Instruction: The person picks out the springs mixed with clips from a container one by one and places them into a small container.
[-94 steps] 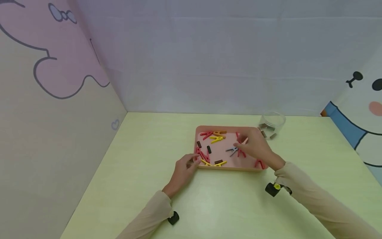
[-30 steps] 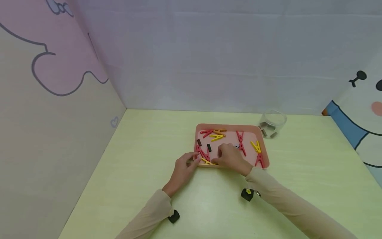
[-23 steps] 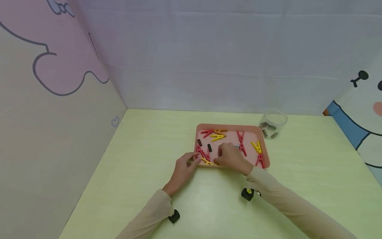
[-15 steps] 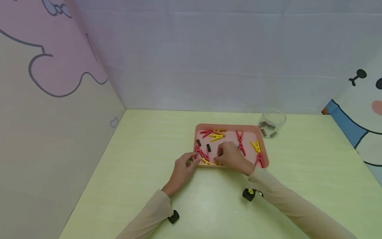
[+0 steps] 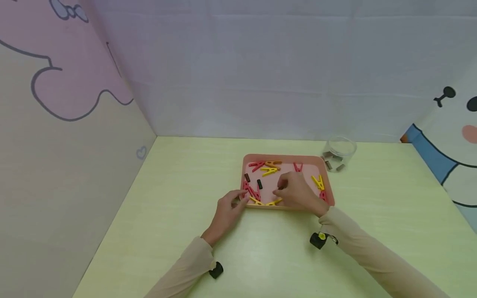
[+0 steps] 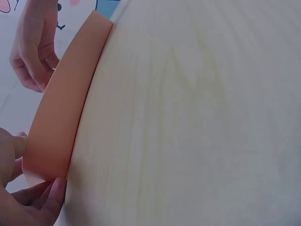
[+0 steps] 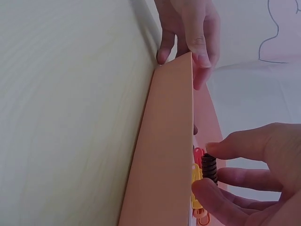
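My right hand [image 5: 297, 191] is over the front middle of a shallow pink tray [image 5: 287, 158]. Between its fingertips it pinches a small dark coil spring [image 7: 209, 168], clearest in the right wrist view. My left hand [image 5: 226, 212] grips the tray's front left corner, fingers over the rim and thumb outside. Red clothespins [image 5: 254, 193] lie by that corner. A yellow clothespin [image 5: 273, 202] sits along the front wall, just below the right fingertips. Two more dark springs, one brownish [image 5: 247, 178] and one black [image 5: 259, 184], lie in the left half.
Another yellow clothespin [image 5: 318, 182] lies at the tray's right side, and an orange one [image 5: 273, 163] near the back wall. A clear round jar [image 5: 340, 149] with several springs stands behind the tray's back right corner. Light walls enclose the table [image 5: 186, 174].
My right hand went from the tray's right part to its front wall, then lifted slightly back and right with the spring that lay there. The left hand has stayed at the corner.
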`<state>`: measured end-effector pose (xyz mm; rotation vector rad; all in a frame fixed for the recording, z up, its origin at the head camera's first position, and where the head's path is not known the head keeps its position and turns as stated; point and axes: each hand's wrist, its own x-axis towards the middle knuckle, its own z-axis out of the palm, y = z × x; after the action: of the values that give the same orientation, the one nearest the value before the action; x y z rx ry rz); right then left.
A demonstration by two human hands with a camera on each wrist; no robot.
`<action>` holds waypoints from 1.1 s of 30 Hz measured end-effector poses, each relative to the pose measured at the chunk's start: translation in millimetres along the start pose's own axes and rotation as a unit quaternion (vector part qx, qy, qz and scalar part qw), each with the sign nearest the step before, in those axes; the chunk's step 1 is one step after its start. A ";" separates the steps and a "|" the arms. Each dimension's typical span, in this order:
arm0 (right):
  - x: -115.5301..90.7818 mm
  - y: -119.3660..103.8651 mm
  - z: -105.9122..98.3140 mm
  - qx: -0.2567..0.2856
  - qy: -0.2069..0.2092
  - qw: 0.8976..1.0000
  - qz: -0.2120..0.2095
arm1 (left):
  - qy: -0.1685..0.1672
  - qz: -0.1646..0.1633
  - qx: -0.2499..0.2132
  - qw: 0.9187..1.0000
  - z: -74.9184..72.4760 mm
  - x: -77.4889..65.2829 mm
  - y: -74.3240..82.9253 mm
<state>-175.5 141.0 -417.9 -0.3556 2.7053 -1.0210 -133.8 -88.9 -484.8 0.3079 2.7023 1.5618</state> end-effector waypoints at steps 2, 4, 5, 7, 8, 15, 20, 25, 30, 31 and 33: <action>-0.8 2.6 -2.2 -0.001 0.008 1.000 -0.012 | 0.000 -0.003 -0.002 1.000 0.1 0.1 -0.5; -1.3 4.9 -3.9 -0.006 0.018 1.000 -0.022 | 0.000 -0.005 -0.002 1.000 0.3 0.2 -0.8; -1.7 5.8 -4.8 -0.012 0.023 0.999 -0.025 | 0.000 -0.005 -0.001 1.000 0.4 0.3 -0.9; -2.6 7.4 -6.5 -0.021 0.033 0.999 -0.024 | -0.001 -0.003 -0.003 1.000 0.4 0.1 -0.8; -3.2 7.9 -7.4 -0.023 0.036 0.999 -0.021 | -0.002 -0.003 -0.001 1.000 0.6 0.2 -1.0; -7.1 12.5 -14.4 -0.030 0.048 0.998 -0.015 | -0.005 -0.008 0.002 1.000 0.7 -0.8 -1.3; -7.5 18.5 -19.4 -0.042 0.061 0.997 -0.022 | -0.006 -0.010 0.003 1.000 0.9 -0.4 -1.1; -8.5 22.4 -25.7 -0.044 0.067 0.996 -0.028 | -0.002 -0.001 0.001 1.000 1.3 -0.4 -1.3; -8.6 26.4 -32.8 -0.054 0.080 0.995 -0.038 | 0.001 0.003 0.005 1.000 0.7 -1.0 -0.8; -8.8 27.2 -34.5 -0.051 0.076 0.995 -0.037 | 0.002 0.002 0.006 1.000 0.6 -1.1 -0.6; -9.4 28.7 -37.9 -0.039 0.066 0.997 -0.027 | 0.001 0.000 0.007 1.000 0.4 -1.3 -0.2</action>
<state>-182.0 188.0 -408.3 -0.3892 2.8737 -0.9876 -132.5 -88.9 -485.3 0.3058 2.7150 1.5445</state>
